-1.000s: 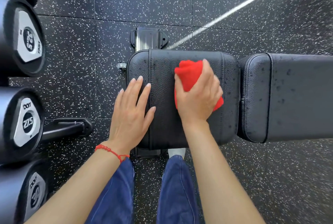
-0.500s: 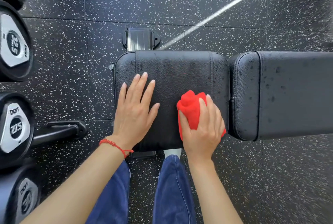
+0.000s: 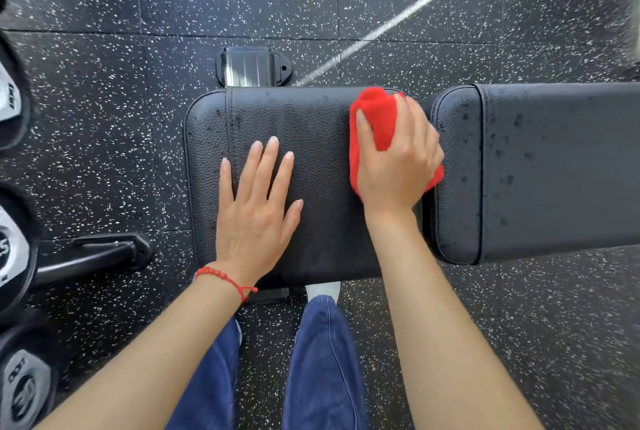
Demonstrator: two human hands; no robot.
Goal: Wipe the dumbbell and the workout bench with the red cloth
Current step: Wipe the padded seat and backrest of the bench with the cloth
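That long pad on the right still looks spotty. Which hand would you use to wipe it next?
The right hand: it already grips the red cloth at the seat pad's edge, beside the spotted long pad. The left hand lies flat, empty, farther away.

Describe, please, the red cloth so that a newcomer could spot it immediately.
Find the black workout bench on the speckled floor. At the right edge of its seat pad, the right hand presses down a bunched red cloth, the only bright red fabric there, unlike the thin red bracelet.
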